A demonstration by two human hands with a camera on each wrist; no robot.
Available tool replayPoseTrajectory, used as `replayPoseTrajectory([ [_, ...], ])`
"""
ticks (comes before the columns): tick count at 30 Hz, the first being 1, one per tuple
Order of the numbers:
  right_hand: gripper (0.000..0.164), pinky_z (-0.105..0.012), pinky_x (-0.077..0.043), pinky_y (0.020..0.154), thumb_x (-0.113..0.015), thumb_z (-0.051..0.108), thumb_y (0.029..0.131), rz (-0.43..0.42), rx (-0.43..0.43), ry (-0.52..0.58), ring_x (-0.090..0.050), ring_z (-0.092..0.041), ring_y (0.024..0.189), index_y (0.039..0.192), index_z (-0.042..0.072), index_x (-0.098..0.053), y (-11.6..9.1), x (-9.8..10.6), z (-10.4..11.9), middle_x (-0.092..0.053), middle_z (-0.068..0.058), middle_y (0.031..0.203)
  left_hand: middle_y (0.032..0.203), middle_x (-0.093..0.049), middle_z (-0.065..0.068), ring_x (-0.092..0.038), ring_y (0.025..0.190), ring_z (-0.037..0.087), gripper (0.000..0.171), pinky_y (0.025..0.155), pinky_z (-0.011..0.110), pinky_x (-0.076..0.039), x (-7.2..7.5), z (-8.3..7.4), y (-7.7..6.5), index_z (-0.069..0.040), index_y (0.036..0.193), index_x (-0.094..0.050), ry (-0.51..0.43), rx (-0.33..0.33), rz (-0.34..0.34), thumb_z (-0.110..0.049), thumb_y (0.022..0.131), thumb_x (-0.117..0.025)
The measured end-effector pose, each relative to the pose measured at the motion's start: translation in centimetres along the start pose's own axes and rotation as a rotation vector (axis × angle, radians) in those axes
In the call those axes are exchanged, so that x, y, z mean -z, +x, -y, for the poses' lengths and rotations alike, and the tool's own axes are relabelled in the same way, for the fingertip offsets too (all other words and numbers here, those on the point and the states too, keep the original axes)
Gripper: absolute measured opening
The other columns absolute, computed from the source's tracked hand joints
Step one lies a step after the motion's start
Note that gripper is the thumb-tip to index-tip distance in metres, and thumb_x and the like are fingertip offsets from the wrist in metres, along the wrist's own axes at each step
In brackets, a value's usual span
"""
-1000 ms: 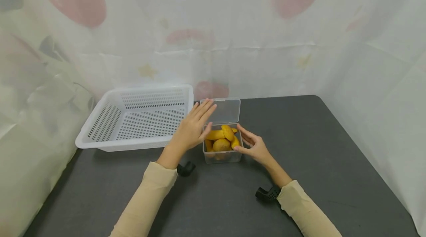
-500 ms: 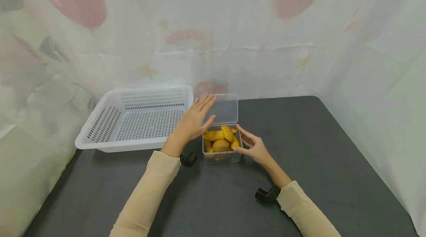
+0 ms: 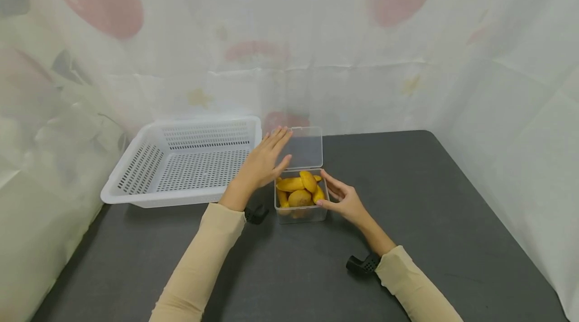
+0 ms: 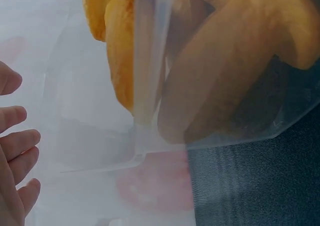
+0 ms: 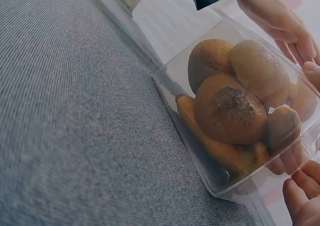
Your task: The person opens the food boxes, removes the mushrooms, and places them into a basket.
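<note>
One left hand (image 3: 261, 165) and one right hand (image 3: 346, 202) are showing; two beige sleeves (image 3: 199, 266) and two black wrist cameras (image 3: 363, 264) are accompanying them; one white perforated plastic basket (image 3: 176, 195), one clear plastic box (image 3: 318, 215) and one translucent lid (image 3: 307, 148) are occupying one dark tabletop (image 3: 429, 201); at least five yellow mushroom-like pieces (image 3: 300, 198) are appearing, their overlap hiding the exact number

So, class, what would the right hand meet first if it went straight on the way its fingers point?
The clear box: the right hand seems to hold its right side, with fruit just beyond, though depth is unclear.
</note>
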State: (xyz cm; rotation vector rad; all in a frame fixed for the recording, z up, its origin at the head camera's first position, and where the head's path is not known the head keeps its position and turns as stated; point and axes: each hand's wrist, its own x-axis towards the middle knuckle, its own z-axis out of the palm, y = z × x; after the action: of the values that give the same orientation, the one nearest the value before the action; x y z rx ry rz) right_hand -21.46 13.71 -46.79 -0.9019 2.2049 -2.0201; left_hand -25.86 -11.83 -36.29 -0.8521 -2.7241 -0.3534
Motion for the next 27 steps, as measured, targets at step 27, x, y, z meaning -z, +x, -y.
replayPoseTrajectory([
  [27,0.076,-0.013,-0.032,0.113,-0.074,0.007,0.082,-0.008,0.014,-0.009,-0.035,0.014,0.135,0.146,-0.006,-0.034,0.1,-0.1,0.1,-0.029,-0.03,0.153,0.131,-0.063,0.015,-0.064,0.115,0.029,0.042,0.087,0.037,-0.059,-1.7,-2.0,-5.1,-0.003,0.128,-0.061,-0.156,-0.134,-0.292,-0.014,0.089,-0.068],
])
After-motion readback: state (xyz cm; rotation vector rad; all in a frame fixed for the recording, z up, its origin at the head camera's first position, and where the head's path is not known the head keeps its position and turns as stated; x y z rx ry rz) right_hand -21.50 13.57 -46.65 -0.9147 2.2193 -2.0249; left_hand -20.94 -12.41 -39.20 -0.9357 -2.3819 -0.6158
